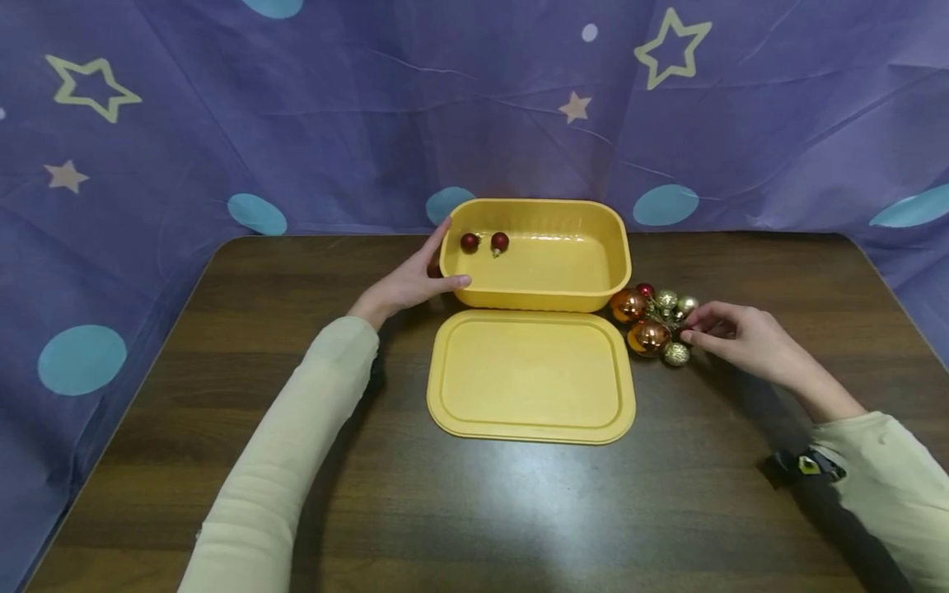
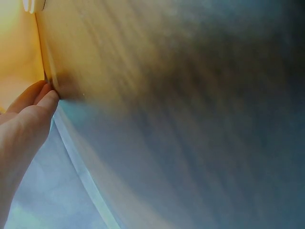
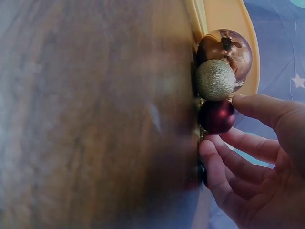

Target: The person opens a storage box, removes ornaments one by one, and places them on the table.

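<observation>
My left hand [image 1: 408, 284] holds the left end of an open yellow plastic container [image 1: 534, 301], thumb on the front of the rim and fingers at the back corner. Inside it, toward the left, lie two small dark red Christmas baubles [image 1: 500, 242]. To the container's right, my right hand [image 1: 749, 342] pinches a dark red bauble [image 3: 217, 117] between thumb and fingers. That bauble sits among a cluster on the table: big shiny copper baubles [image 1: 649, 338], several gold glitter ones [image 1: 676, 354] and a small red one [image 1: 645, 291].
A flat yellow lid [image 1: 532, 375] lies directly in front of the container on the dark wooden table [image 1: 474, 511]. Behind the table hangs a purple cloth [image 1: 356, 123] with stars and blue dots. A dark strapped device [image 1: 811, 464] shows at the right wrist.
</observation>
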A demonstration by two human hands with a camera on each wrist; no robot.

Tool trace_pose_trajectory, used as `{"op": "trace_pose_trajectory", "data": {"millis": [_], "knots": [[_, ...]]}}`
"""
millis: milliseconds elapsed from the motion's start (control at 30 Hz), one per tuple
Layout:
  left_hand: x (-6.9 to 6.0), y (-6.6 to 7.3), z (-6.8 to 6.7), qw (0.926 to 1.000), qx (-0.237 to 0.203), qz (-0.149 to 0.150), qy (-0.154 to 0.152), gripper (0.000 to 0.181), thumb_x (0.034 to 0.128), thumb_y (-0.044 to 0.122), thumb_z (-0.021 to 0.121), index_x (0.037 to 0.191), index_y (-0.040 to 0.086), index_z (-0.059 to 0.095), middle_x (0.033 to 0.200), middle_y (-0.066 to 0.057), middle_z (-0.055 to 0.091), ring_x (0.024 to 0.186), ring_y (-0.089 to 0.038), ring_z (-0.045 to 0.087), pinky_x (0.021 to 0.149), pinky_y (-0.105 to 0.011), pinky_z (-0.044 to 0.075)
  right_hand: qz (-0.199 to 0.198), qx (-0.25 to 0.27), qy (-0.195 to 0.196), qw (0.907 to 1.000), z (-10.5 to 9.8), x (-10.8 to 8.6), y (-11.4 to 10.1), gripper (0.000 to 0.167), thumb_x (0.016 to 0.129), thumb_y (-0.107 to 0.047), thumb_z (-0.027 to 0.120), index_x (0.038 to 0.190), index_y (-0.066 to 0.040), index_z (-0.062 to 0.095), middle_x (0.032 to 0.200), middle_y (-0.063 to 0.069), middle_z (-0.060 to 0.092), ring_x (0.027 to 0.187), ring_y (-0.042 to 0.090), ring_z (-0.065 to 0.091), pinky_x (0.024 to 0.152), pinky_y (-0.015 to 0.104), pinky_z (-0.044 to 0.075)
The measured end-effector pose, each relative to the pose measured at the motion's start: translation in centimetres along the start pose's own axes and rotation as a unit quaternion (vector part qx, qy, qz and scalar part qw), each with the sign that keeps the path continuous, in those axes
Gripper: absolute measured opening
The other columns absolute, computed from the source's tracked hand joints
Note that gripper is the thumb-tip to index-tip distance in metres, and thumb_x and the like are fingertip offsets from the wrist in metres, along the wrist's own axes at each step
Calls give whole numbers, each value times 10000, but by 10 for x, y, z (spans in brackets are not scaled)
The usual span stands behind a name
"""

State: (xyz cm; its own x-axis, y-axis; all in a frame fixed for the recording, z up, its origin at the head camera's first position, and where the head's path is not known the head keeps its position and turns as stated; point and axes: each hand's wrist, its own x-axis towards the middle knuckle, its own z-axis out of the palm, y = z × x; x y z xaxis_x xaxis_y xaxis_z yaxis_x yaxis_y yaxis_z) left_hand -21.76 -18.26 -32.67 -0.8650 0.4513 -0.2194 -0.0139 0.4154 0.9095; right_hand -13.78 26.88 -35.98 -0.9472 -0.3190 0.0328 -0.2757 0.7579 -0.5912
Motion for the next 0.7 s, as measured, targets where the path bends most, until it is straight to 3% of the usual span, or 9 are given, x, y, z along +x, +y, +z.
{"op": "trace_pose_trajectory", "data": {"millis": [300, 533, 700], "knots": [[2, 0, 1, 10000, 56, 16, -34, 986, 926, 198, 665, 1554, 262, -92, 1605, -99, -26, 1403, -314, 243, 1102, -415, 254, 114, -147, 237, 9995, -13, -5, -4, 189, 941, -234, 652, 1028, -71, 693, 921, 78, 701, 743, 11, 583, 635, 176, 417], [16, -21, -3, 9999, 92, 38, 85, 997, 917, 230, 683, 1542, 343, -85, 1607, -70, -17, 1390, -287, 274, 1096, -419, 266, 67, -27, 609, 9981, -21, 1, -12, 170, 939, -192, 650, 1038, -61, 694, 903, 90, 702, 705, 0, 572, 613, 157, 405], [17, -26, -2, 9998, 66, 55, 158, 984, 912, 262, 691, 1535, 399, -59, 1604, -52, 31, 1360, -261, 329, 1078, -415, 301, 217, 174, 726, 9970, -20, 11, -28, 194, 947, -226, 643, 1053, -74, 699, 889, 74, 696, 701, 44, 579, 605, 172, 401]]}}
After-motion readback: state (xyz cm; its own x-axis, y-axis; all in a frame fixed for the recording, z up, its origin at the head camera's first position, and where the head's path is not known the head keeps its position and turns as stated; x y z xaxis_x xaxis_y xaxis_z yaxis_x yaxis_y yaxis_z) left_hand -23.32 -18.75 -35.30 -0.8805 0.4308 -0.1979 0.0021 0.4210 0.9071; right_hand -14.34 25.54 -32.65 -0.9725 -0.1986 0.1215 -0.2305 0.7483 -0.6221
